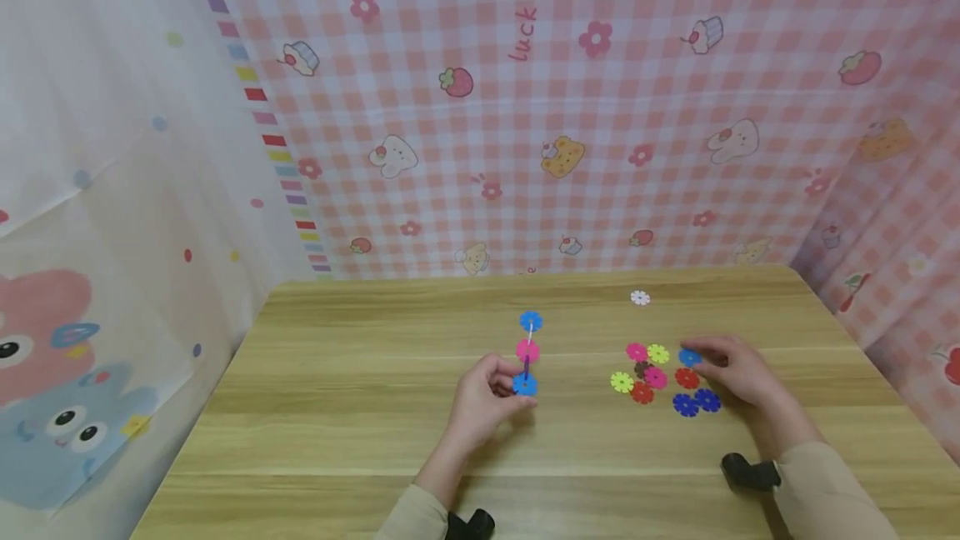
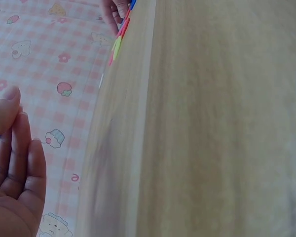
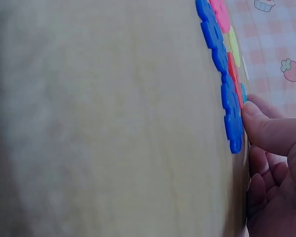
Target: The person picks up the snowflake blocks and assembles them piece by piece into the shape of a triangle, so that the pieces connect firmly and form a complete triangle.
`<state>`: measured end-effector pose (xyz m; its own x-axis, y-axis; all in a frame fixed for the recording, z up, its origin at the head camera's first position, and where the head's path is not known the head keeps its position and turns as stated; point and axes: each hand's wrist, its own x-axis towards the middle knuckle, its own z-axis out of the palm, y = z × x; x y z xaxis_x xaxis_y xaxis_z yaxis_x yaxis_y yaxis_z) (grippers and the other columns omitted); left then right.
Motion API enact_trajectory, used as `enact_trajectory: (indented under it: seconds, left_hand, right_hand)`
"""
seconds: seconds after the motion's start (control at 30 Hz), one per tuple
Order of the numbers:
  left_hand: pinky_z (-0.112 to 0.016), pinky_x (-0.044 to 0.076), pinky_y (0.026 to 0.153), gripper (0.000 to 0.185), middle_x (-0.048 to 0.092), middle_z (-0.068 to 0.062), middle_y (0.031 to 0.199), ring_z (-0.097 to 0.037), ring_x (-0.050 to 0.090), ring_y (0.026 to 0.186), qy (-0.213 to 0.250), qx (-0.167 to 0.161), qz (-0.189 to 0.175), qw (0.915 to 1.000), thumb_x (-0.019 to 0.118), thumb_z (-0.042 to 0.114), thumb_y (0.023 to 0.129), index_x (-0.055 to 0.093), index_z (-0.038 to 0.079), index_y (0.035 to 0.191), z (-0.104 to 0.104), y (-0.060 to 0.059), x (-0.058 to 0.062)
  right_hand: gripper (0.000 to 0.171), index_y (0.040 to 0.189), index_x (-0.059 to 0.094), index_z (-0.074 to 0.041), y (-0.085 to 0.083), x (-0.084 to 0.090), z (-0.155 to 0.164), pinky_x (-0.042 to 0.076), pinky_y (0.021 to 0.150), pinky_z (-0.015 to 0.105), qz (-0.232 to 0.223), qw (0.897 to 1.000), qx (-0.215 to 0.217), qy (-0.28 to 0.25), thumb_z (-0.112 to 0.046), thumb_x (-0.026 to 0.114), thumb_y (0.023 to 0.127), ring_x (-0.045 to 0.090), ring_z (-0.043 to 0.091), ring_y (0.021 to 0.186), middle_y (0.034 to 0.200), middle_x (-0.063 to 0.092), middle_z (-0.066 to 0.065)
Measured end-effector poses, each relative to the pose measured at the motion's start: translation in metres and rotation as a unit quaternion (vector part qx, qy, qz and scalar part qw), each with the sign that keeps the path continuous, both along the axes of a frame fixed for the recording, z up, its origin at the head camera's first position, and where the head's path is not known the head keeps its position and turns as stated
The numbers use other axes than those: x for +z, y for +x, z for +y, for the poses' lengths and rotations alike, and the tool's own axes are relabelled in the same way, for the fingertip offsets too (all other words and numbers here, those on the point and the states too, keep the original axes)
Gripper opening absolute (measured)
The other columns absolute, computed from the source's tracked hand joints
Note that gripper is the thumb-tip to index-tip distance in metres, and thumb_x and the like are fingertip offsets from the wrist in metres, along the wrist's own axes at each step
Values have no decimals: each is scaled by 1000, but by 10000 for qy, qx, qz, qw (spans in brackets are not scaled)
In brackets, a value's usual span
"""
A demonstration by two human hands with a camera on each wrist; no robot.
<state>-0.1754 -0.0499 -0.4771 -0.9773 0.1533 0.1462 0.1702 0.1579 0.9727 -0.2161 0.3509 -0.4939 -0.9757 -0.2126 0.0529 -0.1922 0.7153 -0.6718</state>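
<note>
My left hand point(image 1: 486, 402) pinches the near end of a chain of notched snowflake discs point(image 1: 528, 350) between thumb and fingers. Light blue discs form both ends of the chain, a pink one sits in the middle, and a white and a purple disc stand edge-on between them. In the left wrist view the fingers hide nearly all of the chain. At the right, the thumb and index finger of my right hand point(image 1: 738, 369) grip a loose light blue disc point(image 1: 689, 357) at the table. Only a sliver of that disc shows beside the thumb point(image 3: 256, 116) in the right wrist view.
Loose discs lie around the right hand: two dark blue discs point(image 1: 696, 402), a red disc point(image 1: 686, 378), and several pink, yellow, red and brown ones grouped to the left. A white disc point(image 1: 640, 297) lies near the back edge of the wooden table point(image 1: 337, 407). Patterned cloth point(image 1: 480, 123) hangs behind.
</note>
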Motion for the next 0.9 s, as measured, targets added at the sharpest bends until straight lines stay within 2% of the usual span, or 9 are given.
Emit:
enact_trajectory:
  seconds: [0.23, 0.37, 0.5, 0.63, 0.7, 0.77, 0.9]
  left_hand:
    - [-20, 51, 66, 32, 68, -6, 78, -11, 59, 71, -5, -26, 87, 10000, 86, -4, 71, 66, -1, 97, 0, -1, -4]
    - [-20, 52, 65, 33, 67, -6, 78, -11, 59, 71, 37, -28, 145, 9999, 85, -5, 71, 66, -1, 97, 0, -1, -5]
    - [-20, 52, 65, 33, 67, -6, 78, -12, 59, 72, 4, -4, 99, 10000, 85, -4, 72, 66, -1, 98, 1, -1, -5]
    - [-20, 52, 65, 32, 67, -6, 78, -12, 59, 72, 23, 13, 54, 10000, 85, -5, 72, 66, -1, 98, 1, -1, -5]
    - [-20, 52, 65, 32, 67, -6, 78, -12, 59, 72, 2, 26, 38, 10000, 85, -4, 72, 66, -1, 97, 2, -1, -6]
    - [-20, 51, 66, 32, 67, -6, 79, -12, 59, 73, -36, 47, 17, 10000, 85, -4, 72, 66, 0, 97, 2, -1, -6]
    - [-20, 51, 66, 33, 68, -6, 80, -12, 59, 73, -56, 89, -1, 9999, 86, -4, 72, 65, 0, 97, 3, -1, -7]
  right_hand:
    - [30, 119, 61, 8, -1, -2, 2, 45, 88, 57, 65, 9999, -62, 83, -4, 69, 92, 54, 43, 104, 115, 59, 28]
    - [29, 117, 57, 7, 1, -3, 3, 48, 79, 41, 67, 9995, -277, -146, -3, 68, 92, 56, 33, 93, 103, 60, 20]
    - [25, 117, 56, 5, 4, -4, 5, 44, 70, 27, 234, 9981, -454, -343, -2, 64, 95, 53, 21, 85, 98, 61, 15]
    - [23, 119, 59, 4, 10, -5, 3, 44, 71, 24, 355, 9961, -635, -491, -6, 61, 98, 54, 11, 84, 98, 64, 13]
    - [25, 120, 60, 6, 14, -5, 1, 45, 71, 23, 268, 9936, -783, -774, -8, 60, 99, 54, 8, 84, 98, 64, 12]
    - [28, 120, 60, 7, 17, -4, -4, 47, 69, 22, 139, 9888, -967, -1126, -11, 61, 99, 54, 6, 81, 95, 64, 8]
    - [34, 119, 61, 7, 24, 5, -19, 50, 64, 23, 112, 9799, -1365, -1448, -19, 65, 98, 57, 4, 77, 91, 66, 2]
